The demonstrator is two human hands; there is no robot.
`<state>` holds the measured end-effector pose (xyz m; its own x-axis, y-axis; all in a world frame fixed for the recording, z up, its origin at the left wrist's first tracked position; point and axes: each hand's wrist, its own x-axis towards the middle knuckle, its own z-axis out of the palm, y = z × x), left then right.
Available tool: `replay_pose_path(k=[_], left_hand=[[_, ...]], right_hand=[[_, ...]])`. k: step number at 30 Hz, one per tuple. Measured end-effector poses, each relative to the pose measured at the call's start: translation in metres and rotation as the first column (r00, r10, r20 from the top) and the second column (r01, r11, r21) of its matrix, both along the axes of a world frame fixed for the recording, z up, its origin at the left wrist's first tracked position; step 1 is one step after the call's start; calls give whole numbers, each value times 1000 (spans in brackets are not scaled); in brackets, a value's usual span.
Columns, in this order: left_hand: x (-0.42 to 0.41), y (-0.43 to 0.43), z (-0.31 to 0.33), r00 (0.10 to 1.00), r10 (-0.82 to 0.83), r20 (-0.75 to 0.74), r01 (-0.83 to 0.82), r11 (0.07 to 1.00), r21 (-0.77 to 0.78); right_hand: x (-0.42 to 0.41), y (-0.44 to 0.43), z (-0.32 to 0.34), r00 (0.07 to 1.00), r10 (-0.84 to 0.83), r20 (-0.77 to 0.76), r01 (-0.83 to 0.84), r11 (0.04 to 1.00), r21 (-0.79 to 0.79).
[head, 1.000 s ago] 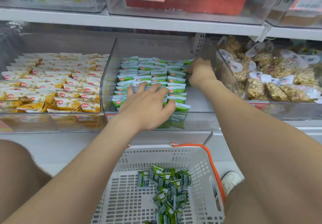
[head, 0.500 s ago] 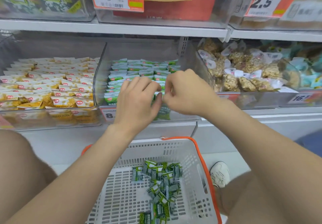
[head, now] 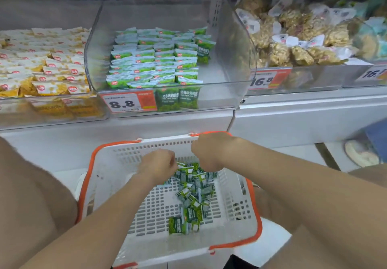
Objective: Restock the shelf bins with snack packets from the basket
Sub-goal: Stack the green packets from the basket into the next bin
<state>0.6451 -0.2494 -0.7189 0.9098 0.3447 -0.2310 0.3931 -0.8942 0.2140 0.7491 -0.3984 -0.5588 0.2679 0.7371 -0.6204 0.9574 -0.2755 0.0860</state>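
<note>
A white basket with an orange rim (head: 88,180) stands below the shelf and holds a loose pile of small green snack packets (head: 194,187). My left hand (head: 157,164) and my right hand (head: 206,151) are both down inside the basket at the far end of that pile, knuckles up and fingers curled under, out of sight. Whether either hand holds packets is hidden. Above, the clear middle shelf bin (head: 230,59) holds neat rows of the same green packets (head: 155,59), with bare floor on its right side.
The left bin holds yellow-and-white packets (head: 41,67). The right bin holds bagged pale nut clusters (head: 293,44). A price tag reading 8.8 (head: 125,103) is on the middle bin's front. My knee (head: 31,185) is beside the basket on the left.
Both hands have left the middle bin and dropped into the basket onto the green packet pile. The view has tilted downward with them.
</note>
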Motion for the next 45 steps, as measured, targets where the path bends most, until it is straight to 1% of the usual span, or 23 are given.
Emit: replay_pose_path(k=[2,3,5,7,9,13,17,21,24,27,28,29,31,32,34,35,37,38,39,40,42,45], left_hand=[[-8,1,-31,993,42,-114,-49,997,-60],[-10,2,-47,985,32,-172,-49,994,-94],[-12,2,-72,959,-44,-279,-8,983,-183],[-8,-2,-88,943,-117,-312,33,965,-262],[-2,-3,-100,946,-131,-296,32,948,-316],[6,-4,-117,965,-36,-259,-81,900,-428],[12,-1,-129,983,135,-126,-173,913,-370],[13,-2,-122,971,221,-96,-240,907,-347],[9,-1,-104,943,327,-62,-325,869,-373],[7,3,-75,903,429,-31,-391,788,-475],[7,3,-60,885,464,-40,-413,741,-530],[8,3,-44,861,504,-69,-438,665,-605],[9,1,-8,814,553,-181,-469,440,-766],[9,0,11,807,547,-224,-458,339,-822],[9,-2,44,817,524,-242,-396,205,-895],[8,-3,59,820,518,-243,-360,136,-923],[7,-4,87,819,511,-262,-305,1,-952],[6,-5,100,823,500,-269,-289,-39,-956],[4,-6,113,834,480,-273,-286,-48,-957],[1,-8,128,849,453,-270,-286,-35,-958],[-3,-11,158,877,414,-246,-275,13,-961],[-8,-12,206,919,369,-137,-171,60,-983]], right_hand=[[3,5,-9,1000,30,-8,-30,999,-24],[5,7,-13,999,36,-11,-36,999,-23],[12,11,-23,998,58,-7,-59,998,-11],[19,14,-35,996,85,10,-85,996,-16],[24,16,-45,995,94,19,-93,995,-31],[28,16,-57,997,78,1,-77,991,-105],[26,18,-61,998,57,-12,-58,988,-141],[25,20,-62,997,61,-35,-65,990,-127],[25,21,-54,996,84,-37,-87,991,-98],[25,24,-40,994,110,-11,-110,993,-51],[25,25,-34,993,120,4,-120,993,-16],[25,27,-29,993,121,10,-122,992,40],[26,29,-17,995,90,-30,-83,978,192],[26,28,-10,995,78,-61,-59,963,262],[25,23,0,988,103,-114,-57,936,348],[25,20,4,984,125,-128,-72,933,354],[21,13,13,977,115,-180,-49,941,334],[19,11,18,970,118,-214,-32,929,367],[16,10,25,964,129,-234,-12,896,445],[14,9,33,963,131,-238,18,843,538],[12,9,55,963,89,-253,112,723,681],[12,6,85,937,11,-350,280,576,768]])
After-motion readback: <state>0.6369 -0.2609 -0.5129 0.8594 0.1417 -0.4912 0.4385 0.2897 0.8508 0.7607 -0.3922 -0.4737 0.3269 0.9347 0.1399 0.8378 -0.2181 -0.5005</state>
